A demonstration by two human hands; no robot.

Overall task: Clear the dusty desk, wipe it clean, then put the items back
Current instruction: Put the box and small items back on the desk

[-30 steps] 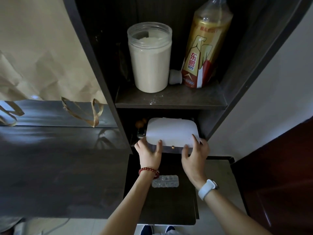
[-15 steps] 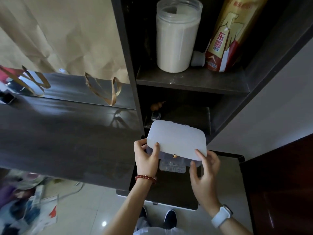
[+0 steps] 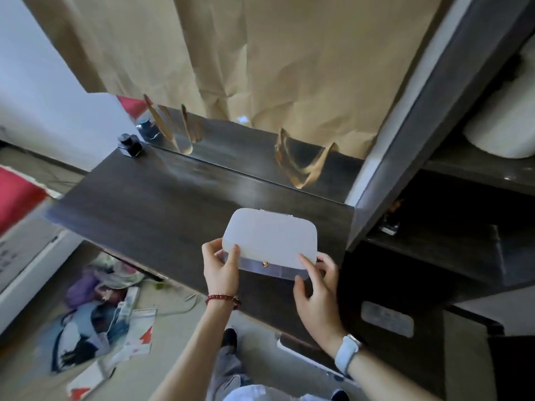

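Note:
I hold a white, rounded box with a clear lower part and a small gold clasp [image 3: 270, 241] over the right end of the dark wooden desk [image 3: 150, 204]. My left hand [image 3: 220, 266] grips its left side, thumb on the white lid. My right hand [image 3: 317, 287] grips its lower right corner. The box hovers just above or touches the desk top; I cannot tell which.
A small dark ink bottle [image 3: 130, 144] stands at the desk's far left corner. Brown paper [image 3: 260, 59] covers the mirror behind. A dark shelf unit [image 3: 434, 227] rises at the right, with a white jar [image 3: 503, 131]. Bags and papers [image 3: 101, 308] lie on the floor at the left.
Both hands have carried the white box out of the lower shelf compartment and leftward over the desk. My view has swung left, away from the shelf.

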